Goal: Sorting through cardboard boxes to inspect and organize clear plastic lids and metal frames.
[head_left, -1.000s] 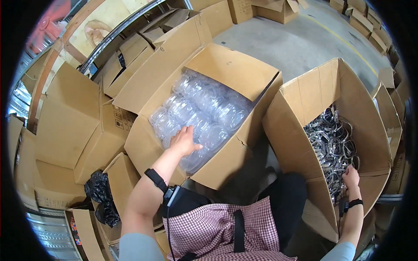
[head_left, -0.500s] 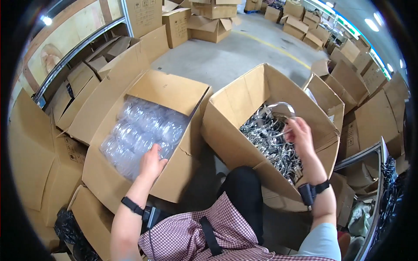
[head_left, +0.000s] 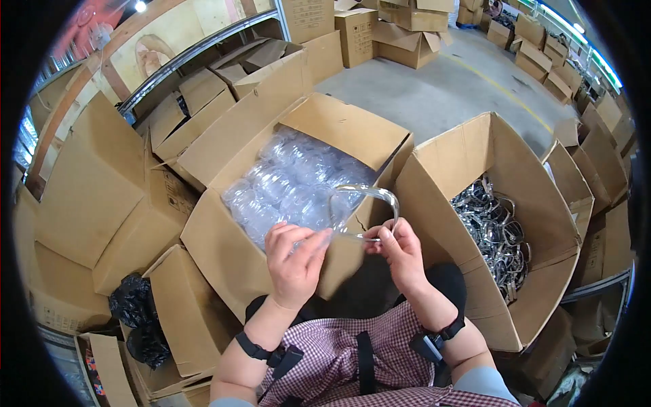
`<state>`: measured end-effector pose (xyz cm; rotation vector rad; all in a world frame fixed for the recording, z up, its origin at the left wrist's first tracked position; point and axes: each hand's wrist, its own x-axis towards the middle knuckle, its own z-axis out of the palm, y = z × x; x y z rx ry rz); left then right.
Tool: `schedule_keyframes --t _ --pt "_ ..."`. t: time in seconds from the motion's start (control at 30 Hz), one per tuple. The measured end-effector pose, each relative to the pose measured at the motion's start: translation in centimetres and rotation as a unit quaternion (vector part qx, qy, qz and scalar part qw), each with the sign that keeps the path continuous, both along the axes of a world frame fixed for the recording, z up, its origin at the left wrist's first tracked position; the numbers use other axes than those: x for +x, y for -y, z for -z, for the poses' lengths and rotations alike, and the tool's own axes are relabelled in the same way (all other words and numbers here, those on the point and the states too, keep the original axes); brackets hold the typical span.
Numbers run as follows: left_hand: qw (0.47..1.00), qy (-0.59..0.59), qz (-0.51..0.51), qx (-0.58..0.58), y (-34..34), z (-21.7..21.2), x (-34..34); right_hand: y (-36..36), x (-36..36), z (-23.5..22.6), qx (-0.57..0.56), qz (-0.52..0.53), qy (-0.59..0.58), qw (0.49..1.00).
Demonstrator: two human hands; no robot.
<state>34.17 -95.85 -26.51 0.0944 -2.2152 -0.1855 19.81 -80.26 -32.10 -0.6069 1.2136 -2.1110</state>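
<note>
Between my hands, above the near corner of the left box, is a shiny silver hoop (head_left: 380, 192) with a curved band. My right hand (head_left: 400, 254) is closed, pinching its lower right side between thumb and fingers. My left hand (head_left: 293, 261) has its fingers bent together, their tips at the hoop's left end; what they grip there is blurred and see-through. Clear, rounded plastic pieces (head_left: 288, 180) fill the left cardboard box (head_left: 227, 261). Many similar silver hoops (head_left: 498, 237) lie tangled in the right cardboard box (head_left: 441, 163).
An open carton (head_left: 193, 312) and a black plastic bag (head_left: 139, 319) stand at my lower left. More cartons (head_left: 196, 102) line a metal-framed rack on the left. Stacked boxes (head_left: 407, 41) stand beyond the grey floor (head_left: 468, 81), with others along the right.
My right hand has come out of the right box with a silver hoop. My left hand has left the plastic pieces and met it. The view has turned left.
</note>
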Motion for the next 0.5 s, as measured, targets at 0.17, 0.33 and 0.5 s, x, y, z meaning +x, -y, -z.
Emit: schedule_keyframes --t 0.17,0.33,0.5 --pt "0.984 -0.064 -0.031 0.161 0.0 1.2 -0.1 -0.1 -0.8 -1.4 0.110 0.099 -0.389 0.909" --pt "0.999 -0.033 0.003 -0.003 0.1 0.3 0.0 -0.3 -2.1 -0.4 0.094 0.086 -0.421 0.898" --pt "0.999 -0.026 0.024 0.018 -0.5 0.2 0.4 -0.5 -2.8 -1.5 0.147 0.110 -0.549 0.816"
